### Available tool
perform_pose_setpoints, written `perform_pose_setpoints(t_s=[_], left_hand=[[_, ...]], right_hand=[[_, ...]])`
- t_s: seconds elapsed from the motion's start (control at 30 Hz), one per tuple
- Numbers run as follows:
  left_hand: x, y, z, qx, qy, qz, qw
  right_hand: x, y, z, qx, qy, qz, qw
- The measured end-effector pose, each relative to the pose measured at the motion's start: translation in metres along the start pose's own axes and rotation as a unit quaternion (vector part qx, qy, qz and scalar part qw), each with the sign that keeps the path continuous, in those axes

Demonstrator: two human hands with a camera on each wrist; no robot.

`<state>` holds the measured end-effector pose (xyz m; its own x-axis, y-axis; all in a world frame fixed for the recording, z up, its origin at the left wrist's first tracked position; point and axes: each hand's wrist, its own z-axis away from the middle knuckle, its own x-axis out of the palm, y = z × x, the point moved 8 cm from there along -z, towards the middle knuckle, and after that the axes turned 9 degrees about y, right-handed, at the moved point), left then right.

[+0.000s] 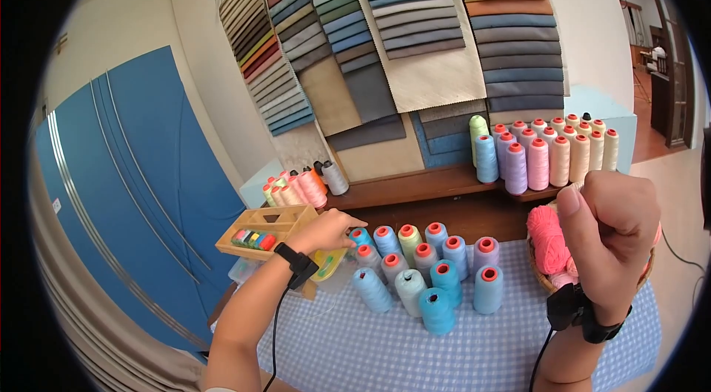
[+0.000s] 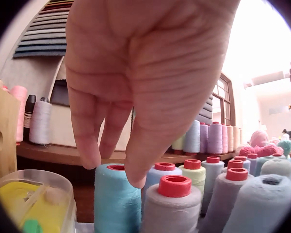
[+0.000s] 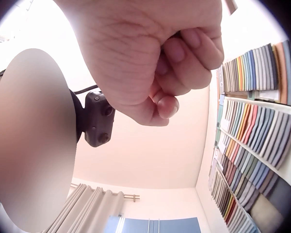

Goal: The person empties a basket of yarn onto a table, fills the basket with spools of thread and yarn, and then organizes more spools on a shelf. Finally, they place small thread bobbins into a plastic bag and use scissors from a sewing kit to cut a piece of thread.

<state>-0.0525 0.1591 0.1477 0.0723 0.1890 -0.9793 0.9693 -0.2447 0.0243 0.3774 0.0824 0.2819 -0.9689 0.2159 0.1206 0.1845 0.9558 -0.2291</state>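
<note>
My left hand (image 1: 335, 229) reaches down at the left end of a group of thread spools. Thumb and fingertips pinch the top of a teal thread spool (image 2: 117, 199) from two sides; it stands upright. Right by it are a grey spool (image 2: 172, 208) with a red core and a pale blue spool (image 2: 262, 206). My right hand (image 1: 615, 233) is raised at the right, in front of a basket of pink yarn (image 1: 546, 240). Its fingers are curled into the palm with nothing visible in them, as the right wrist view (image 3: 155, 63) also shows.
Several blue, green and lilac spools (image 1: 437, 296) stand on the checked tablecloth (image 1: 333, 347). A wooden box (image 1: 300, 218) and a clear container with yellow contents (image 2: 34, 199) sit at the left. Behind, a brown shelf (image 1: 415, 191) bears more spools (image 1: 538, 162) below fabric swatches (image 1: 407, 7).
</note>
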Motion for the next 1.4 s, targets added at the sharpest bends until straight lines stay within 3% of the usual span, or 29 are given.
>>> perform_pose_setpoints(t_s=[0.13,0.3,0.43,0.6,0.7,0.8,1.13,1.27,1.4], left_hand=[[0.007,0.009,-0.012,-0.013,-0.058,-0.053,0.997],[0.03,0.002,-0.021,0.05,-0.07,-0.067,0.994],[0.01,0.01,-0.027,0.026,-0.104,-0.07,0.992],[-0.04,-0.006,-0.052,0.051,-0.033,-0.041,0.997],[-0.071,0.001,-0.072,0.02,0.001,-0.06,0.998],[-0.071,0.005,-0.097,0.068,0.015,-0.06,0.996],[-0.043,0.053,-0.179,0.116,0.048,-0.066,0.99],[-0.035,0.062,-0.209,0.108,0.064,-0.03,0.992],[-0.022,0.06,-0.233,0.052,0.069,0.024,0.996]], right_hand=[[0.002,-0.001,-0.001,-0.004,-0.003,-0.003,1.0],[0.006,0.0,0.0,-0.004,-0.017,0.0,1.0],[0.011,0.001,-0.001,0.008,-0.025,-0.017,1.0],[0.013,0.004,0.0,-0.012,-0.033,-0.014,0.999],[0.014,0.007,0.0,0.011,-0.03,-0.016,0.999],[0.015,0.01,0.001,0.027,-0.021,-0.046,0.998],[0.013,0.008,-0.002,-0.013,-0.016,-0.035,0.999],[0.012,0.008,-0.004,-0.006,-0.021,-0.056,0.998],[0.013,0.011,-0.004,-0.019,-0.021,-0.057,0.998]])
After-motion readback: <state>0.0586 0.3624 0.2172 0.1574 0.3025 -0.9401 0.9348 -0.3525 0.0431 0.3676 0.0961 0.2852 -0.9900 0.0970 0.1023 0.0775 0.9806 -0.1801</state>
